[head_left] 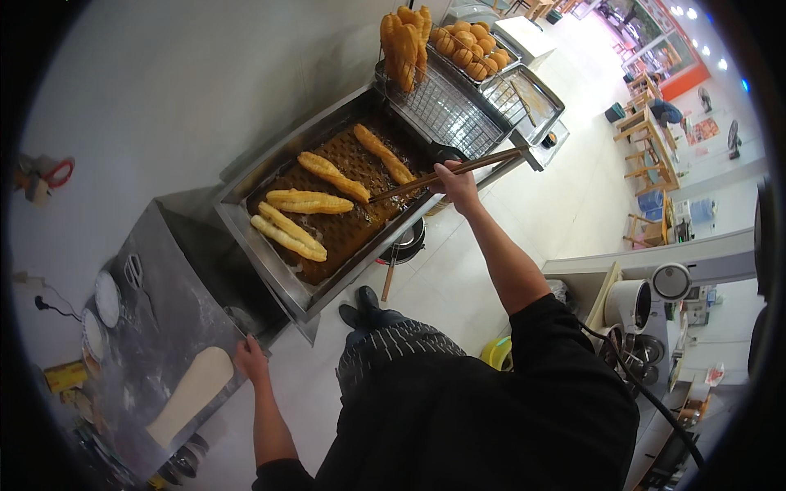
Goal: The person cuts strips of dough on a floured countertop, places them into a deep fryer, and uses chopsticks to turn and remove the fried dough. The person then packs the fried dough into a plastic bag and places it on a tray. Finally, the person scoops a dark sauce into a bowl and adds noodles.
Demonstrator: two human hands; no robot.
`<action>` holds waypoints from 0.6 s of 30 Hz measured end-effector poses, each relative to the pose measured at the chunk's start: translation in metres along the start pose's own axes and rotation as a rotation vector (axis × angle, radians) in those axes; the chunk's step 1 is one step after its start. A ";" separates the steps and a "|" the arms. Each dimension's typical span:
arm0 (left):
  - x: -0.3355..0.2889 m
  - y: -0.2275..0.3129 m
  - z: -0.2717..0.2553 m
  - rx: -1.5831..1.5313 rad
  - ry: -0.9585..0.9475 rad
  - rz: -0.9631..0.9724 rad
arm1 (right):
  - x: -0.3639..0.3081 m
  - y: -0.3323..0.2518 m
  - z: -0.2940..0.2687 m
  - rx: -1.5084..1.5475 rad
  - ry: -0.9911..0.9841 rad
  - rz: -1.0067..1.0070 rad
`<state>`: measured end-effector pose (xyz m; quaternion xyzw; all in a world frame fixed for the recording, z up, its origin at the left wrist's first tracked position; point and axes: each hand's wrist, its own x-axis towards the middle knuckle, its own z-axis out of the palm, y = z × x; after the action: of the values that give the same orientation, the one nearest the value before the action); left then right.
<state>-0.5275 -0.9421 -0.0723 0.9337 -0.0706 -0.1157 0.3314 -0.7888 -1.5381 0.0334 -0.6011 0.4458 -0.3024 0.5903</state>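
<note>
Pale floor (446, 299): right hand (455, 186) gripping chopsticks (498, 159); left hand (251, 358), grip unclear, at left worktable (184, 303); dough sticks (309, 202) likely light, slippery, best pinched mid-length.

Four long, puffed dough sticks (309, 202) lie apart or side by side in the brown oil of the metal fryer (266, 254), three golden and the one nearest the fryer's left end paler, with a creamy side and a lengthwise groove. The two on the left are close together, while the farthest right is slim and slants alone. A pair of long brown wooden chopsticks (405, 188) slopes in over the rim, tips at the lower end of the second stick from the right; whether they touch it is unclear.
</note>
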 end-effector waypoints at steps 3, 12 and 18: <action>-0.004 0.008 -0.003 -0.063 -0.002 0.000 | -0.006 -0.005 -0.001 -0.094 0.002 -0.059; -0.013 0.018 -0.002 -0.173 0.088 -0.037 | -0.003 -0.005 0.025 -0.430 -0.056 -0.065; -0.082 0.041 0.015 -0.284 0.147 -0.093 | 0.012 0.022 0.032 -0.659 -0.166 -0.289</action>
<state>-0.6129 -0.9662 -0.0437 0.8857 0.0144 -0.0712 0.4585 -0.7591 -1.5328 0.0063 -0.8382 0.3806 -0.1729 0.3503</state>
